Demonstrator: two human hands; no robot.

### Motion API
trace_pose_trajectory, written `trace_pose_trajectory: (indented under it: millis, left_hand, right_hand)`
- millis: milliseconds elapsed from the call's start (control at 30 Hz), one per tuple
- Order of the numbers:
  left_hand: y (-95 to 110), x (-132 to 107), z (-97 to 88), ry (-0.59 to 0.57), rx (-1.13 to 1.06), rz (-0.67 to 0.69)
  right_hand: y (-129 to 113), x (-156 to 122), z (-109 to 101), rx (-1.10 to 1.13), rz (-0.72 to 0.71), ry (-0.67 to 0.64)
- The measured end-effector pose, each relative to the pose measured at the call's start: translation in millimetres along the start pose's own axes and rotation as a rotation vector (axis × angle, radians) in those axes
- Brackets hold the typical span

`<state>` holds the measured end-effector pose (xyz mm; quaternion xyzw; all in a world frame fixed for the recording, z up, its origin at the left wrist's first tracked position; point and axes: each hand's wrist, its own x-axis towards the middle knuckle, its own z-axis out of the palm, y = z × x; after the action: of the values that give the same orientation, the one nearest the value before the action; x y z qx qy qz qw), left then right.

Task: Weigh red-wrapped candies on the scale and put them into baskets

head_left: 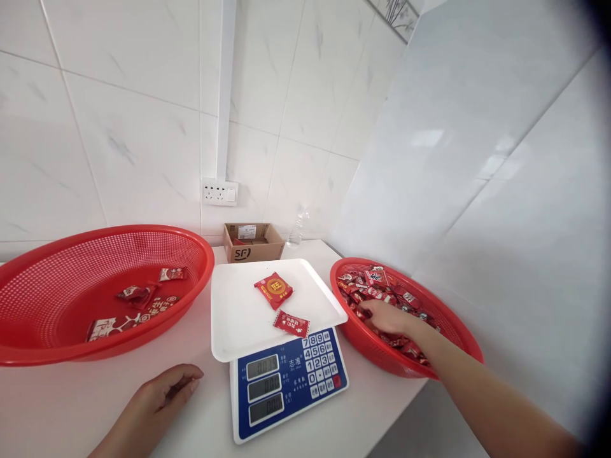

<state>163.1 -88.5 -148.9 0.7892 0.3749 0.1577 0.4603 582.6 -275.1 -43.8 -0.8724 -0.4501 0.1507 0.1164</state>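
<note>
My right hand (pixel 386 317) reaches into the red basket (pixel 351 331) on the right, among many red-wrapped candies (pixel 410 299). Its fingers are bent and closed, with the tips partly hidden among the wrappers, so what they hold is unclear. Curled loosely, my left hand (pixel 162 397) rests on the table left of the scale, thumb and fingers apart, holding nothing. On the white tray (pixel 233 318) of the digital scale (pixel 291 388) lie a square red packet (pixel 273 290) with a gold circle and a smaller red candy (pixel 291 324).
Another red basket (pixel 191 296) at the left holds a few wrapped packets (pixel 135 294). Behind the scale stand an open cardboard box (pixel 252 253) and a clear plastic bottle (pixel 298 230). A wall socket (pixel 219 192) is above the box. White walls border the table (pixel 200 432) at the back and right.
</note>
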Motion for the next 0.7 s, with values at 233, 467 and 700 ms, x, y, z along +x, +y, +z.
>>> trace_pose_trajectory:
  millis: [233,467,700]
  left_hand:
    - [5.8,-1.3,-1.7,0.008,-0.017,-0.011]
    - [6.9,-1.9,-0.4,0.004,-0.025,0.030]
    - [13.6,-6.7,-2.5,-0.006,0.008,0.045]
  right_hand:
    - [-30.5,1.0,-60.0,-0.050,0.011,0.174]
    - [-89.9,6.8,-57.0,0.367,-0.060,0.185]
    - [-141.5,18.8,-22.5,0.396,-0.181,-0.038]
